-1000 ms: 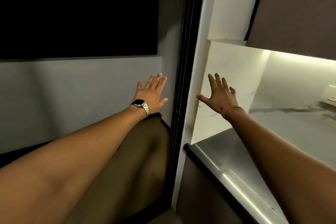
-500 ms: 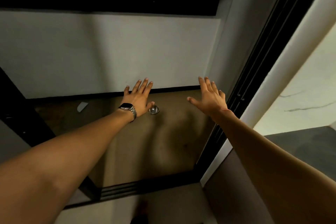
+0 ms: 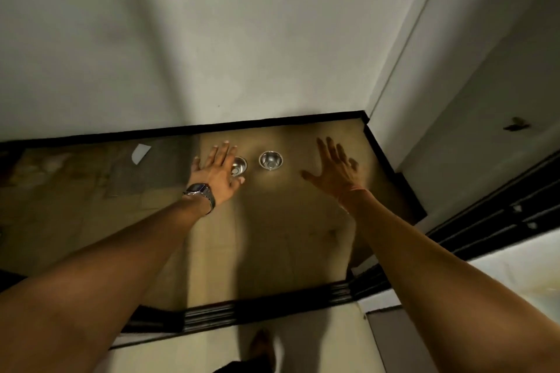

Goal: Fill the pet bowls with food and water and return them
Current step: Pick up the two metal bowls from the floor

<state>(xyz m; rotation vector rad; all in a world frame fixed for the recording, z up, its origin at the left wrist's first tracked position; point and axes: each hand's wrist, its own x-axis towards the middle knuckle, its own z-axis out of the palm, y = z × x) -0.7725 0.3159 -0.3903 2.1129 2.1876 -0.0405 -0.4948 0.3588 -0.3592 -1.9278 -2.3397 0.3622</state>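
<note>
While both hands reach down with nothing held: bowl pickup, approach stage.
Fingers of left hand [image 3: 216,171] straight and spread, overlapping the left steel bowl [image 3: 239,165]; right hand [image 3: 335,171] likewise splayed, beside the right steel bowl [image 3: 270,160]. Both bowls sit on the brown floor [image 3: 281,221] near the black skirting [image 3: 212,127]. Advised: one rim per hand, lifted level.

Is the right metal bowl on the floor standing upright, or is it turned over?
Upright. The right bowl shows its open mouth and shiny inside facing up, resting on the brown floor. Whether it holds anything, I cannot tell.
</note>
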